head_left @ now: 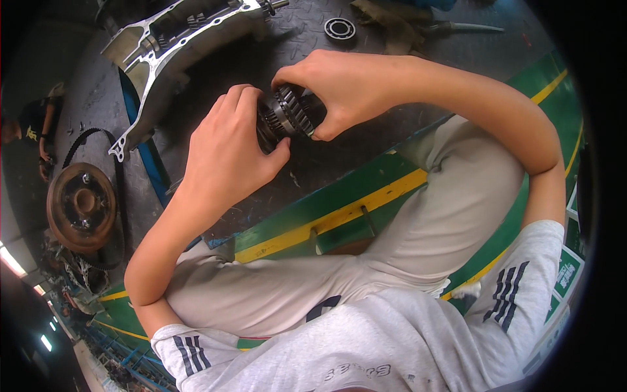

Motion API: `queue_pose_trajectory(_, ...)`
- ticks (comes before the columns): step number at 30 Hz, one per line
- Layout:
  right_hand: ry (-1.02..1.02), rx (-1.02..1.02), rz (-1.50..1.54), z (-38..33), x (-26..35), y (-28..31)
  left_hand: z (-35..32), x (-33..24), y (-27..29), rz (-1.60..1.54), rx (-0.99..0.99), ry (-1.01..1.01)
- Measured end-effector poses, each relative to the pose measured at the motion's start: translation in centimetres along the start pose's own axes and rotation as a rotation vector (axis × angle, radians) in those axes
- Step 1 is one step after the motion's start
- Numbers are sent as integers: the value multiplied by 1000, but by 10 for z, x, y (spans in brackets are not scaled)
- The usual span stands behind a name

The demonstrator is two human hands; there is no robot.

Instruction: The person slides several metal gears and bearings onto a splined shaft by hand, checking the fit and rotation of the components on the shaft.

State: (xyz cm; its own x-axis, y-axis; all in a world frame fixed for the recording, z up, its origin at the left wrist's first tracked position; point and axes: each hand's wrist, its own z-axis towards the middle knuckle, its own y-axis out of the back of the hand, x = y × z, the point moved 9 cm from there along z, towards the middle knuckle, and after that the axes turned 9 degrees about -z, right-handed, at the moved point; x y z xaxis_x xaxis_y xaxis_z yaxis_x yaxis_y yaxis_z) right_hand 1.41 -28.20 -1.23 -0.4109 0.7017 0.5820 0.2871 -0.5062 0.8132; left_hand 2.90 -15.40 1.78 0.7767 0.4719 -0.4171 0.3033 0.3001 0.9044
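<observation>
Between my two hands, above the dark table, is a steel gear assembly (292, 112) with a toothed gear and a ribbed hub. My left hand (228, 137) wraps round its left end, thumb toward me. My right hand (336, 88) grips the toothed gear on the right, with fingers over the far side and thumb on the near side. My palms and fingers hide both ends of the assembly. Just beyond my left hand lies an open metal gearbox housing (157, 68) with a pale machined rim and shafts inside.
A ball bearing (339, 29) lies at the back of the dark metal table (261, 202), near a brown cloth (392, 29) and a grey pointed tool (467, 27). To the left are a rusty pulley wheel (82, 206) and a toothed belt (119, 176). Another person (44, 130) stands far left.
</observation>
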Motion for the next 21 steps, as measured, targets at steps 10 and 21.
queue_pose_trajectory(10,-13,16,77,8,12,-2,-3,7,-5,-103,92,18)
queue_pose_trajectory(21,-82,38,58,9,12,-2,-11,18,4,-43,183,-6)
